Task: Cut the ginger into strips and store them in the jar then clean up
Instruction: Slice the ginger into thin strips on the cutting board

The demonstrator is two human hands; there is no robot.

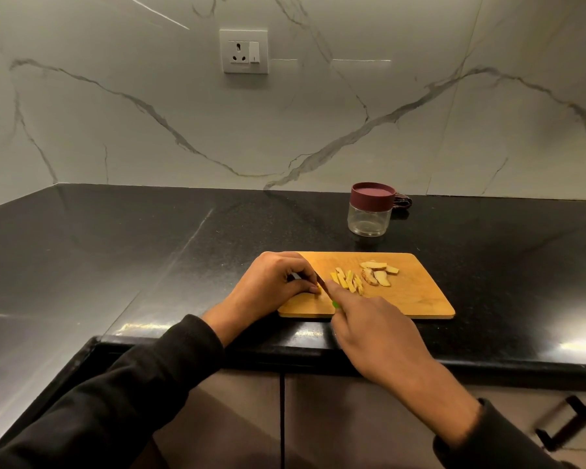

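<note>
A wooden cutting board (416, 292) lies near the counter's front edge. On it sit several yellow ginger strips (347, 282) and, to their right, a few unpeeled ginger slices (379, 272). My left hand (271, 286) pinches a small ginger piece (317, 288) at the board's left end. My right hand (376, 336) grips a green-handled knife (335, 303), its blade running up to the piece beside my left fingers, index finger along the spine. A clear jar with a maroon lid (371, 209) stands shut behind the board.
The black stone counter (149, 252) wraps round to the left. A dark cloth (403, 201) lies behind the jar against the marble wall. A wall socket (243, 50) is above. Cabinet doors with a black handle (565, 424) sit below the counter edge.
</note>
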